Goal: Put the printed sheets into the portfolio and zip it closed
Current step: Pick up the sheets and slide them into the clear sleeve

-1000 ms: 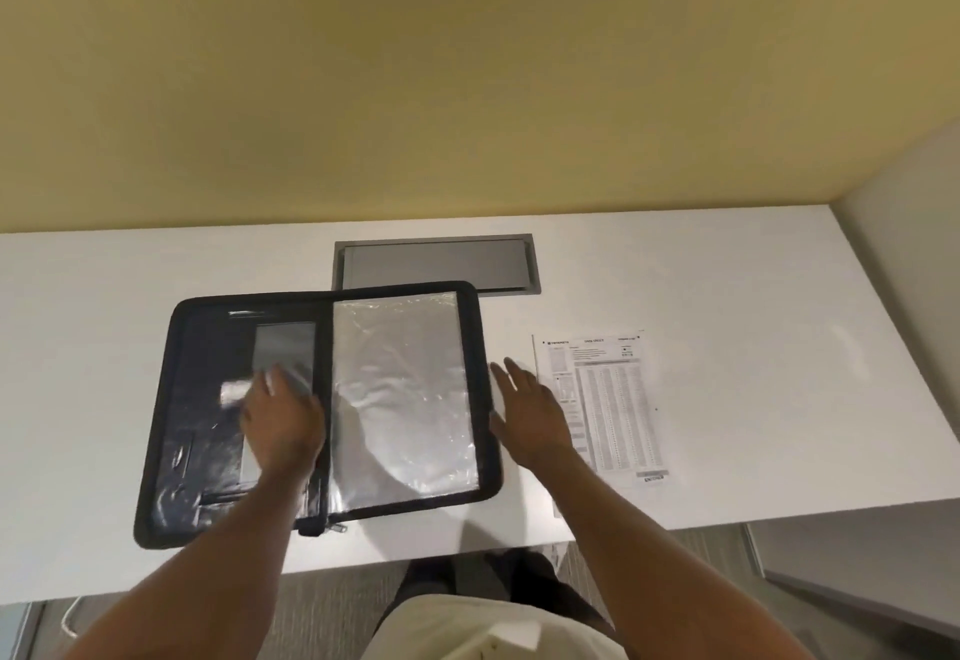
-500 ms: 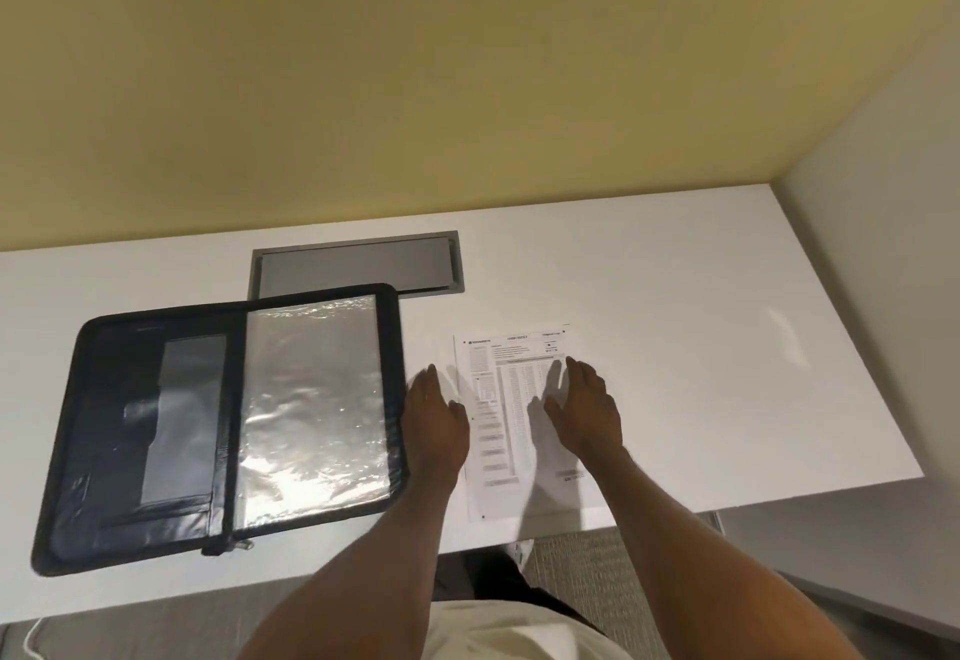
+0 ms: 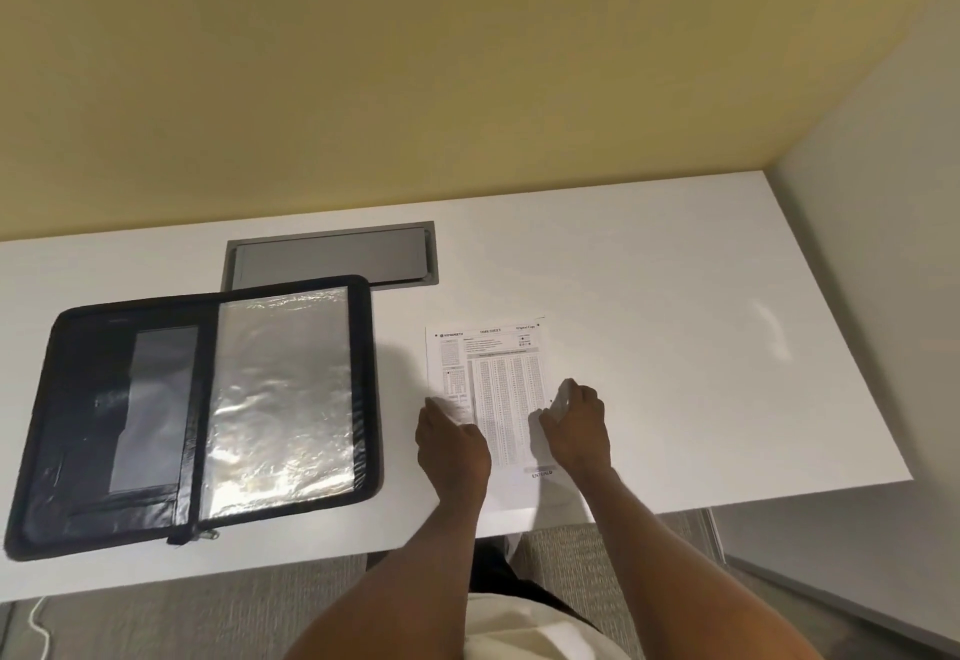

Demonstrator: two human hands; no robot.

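Closest to the person, the two hands rested on the printed sheets (image 3: 501,399), which lay flat near the front edge of the white surface (image 3: 701,347). The left hand (image 3: 453,444) pressed on the left edge of the paper and the right hand (image 3: 579,425) on the right edge, with a strip of paper showing between them. The fingers looked bent, as if starting to pinch the edges, but I could not tell if either hand had really caught hold. The step looked like picking up the sheets. To the left, a little apart, the black portfolio (image 3: 31,451) lay wide open, with a shiny clear sleeve (image 3: 283,389) on its right half and its zipper pull (image 3: 208,535) at the near edge. Next, the hands would need to lift the paper and carry it left to the portfolio. Farther back, a grey cable hatch (image 3: 332,257) sat in the surface, partly hidden by the portfolio's far edge.
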